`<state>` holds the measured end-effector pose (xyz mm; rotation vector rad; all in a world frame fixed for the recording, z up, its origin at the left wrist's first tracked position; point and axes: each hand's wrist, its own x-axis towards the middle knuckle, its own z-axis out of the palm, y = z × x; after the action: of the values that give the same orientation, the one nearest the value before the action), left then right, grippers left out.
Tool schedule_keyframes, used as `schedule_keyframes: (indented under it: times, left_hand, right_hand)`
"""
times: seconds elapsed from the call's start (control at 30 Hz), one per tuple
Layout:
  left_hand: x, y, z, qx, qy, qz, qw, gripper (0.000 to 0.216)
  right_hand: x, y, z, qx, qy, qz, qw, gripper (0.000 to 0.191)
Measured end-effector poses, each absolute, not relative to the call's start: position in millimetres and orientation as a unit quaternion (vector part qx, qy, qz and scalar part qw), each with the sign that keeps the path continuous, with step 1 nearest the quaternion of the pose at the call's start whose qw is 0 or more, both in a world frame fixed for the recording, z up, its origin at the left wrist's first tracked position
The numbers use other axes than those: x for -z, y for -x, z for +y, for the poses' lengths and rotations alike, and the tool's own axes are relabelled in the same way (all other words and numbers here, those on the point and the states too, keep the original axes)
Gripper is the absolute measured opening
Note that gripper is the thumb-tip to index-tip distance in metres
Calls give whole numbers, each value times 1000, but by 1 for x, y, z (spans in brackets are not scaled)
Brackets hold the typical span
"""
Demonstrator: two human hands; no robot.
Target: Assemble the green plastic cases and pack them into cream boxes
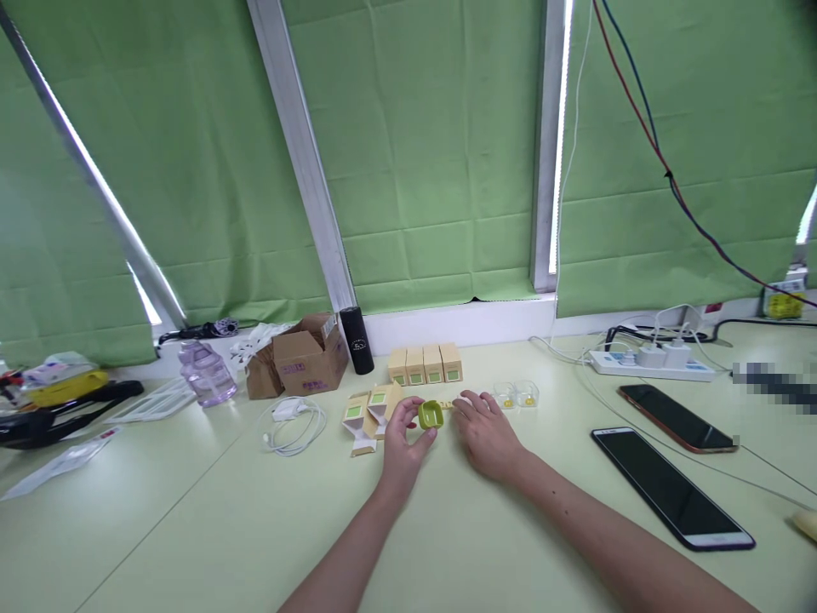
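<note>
My left hand (404,447) pinches a small green square cup-like case (431,415), its hollow side facing me. Just right of it, my right hand (486,436) lies low over the table, palm down, fingers stretched out. Small yellow pieces (447,405) show by its fingertips; they are too small to make out. Beyond that hand stand two clear plastic containers (516,394) with something yellow inside. Opened small cardboard boxes (370,415) with green labels lie left of my left hand. A row of several closed boxes (425,364) of the same kind stands farther back.
At the back left are a larger open cardboard box (306,362), a black cylinder (357,340) and a purple bottle (208,373). A coiled white cable (297,426) lies in front. To the right are two phones (673,485) and a power strip (651,364) with trailing cables.
</note>
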<state>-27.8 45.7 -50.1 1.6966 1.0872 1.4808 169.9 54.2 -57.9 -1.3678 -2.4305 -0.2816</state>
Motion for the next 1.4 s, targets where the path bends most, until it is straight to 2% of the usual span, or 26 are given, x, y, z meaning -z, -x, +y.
schedule_keyframes:
  times: [0.3,0.4,0.8,0.9,1.13,1.4]
  left_hand:
    - [54,29,47,-578,-639,401,312,44]
    - [53,29,46,-576,-640,404,308,44]
    - [52,25,42,-578,-646,389,311,43]
    - [51,25,41,-577,-645,388,316,43]
    - [49,25,37,-568,-654,397,301,42]
    - [49,21,34,-557,-669,385,305,43]
  right_hand:
    - [55,-154,77,105,474,-863,141,31]
    - [54,-153,75,113,477,-859,149,33]
    - [60,-160,25,127,419,-849,295,28]
    - [60,-163,17,66,421,-835,349,28]
    - [53,-170,11,-171,368,-779,477,20]
    - [54,-169,20,-343,391,-631,576,21]
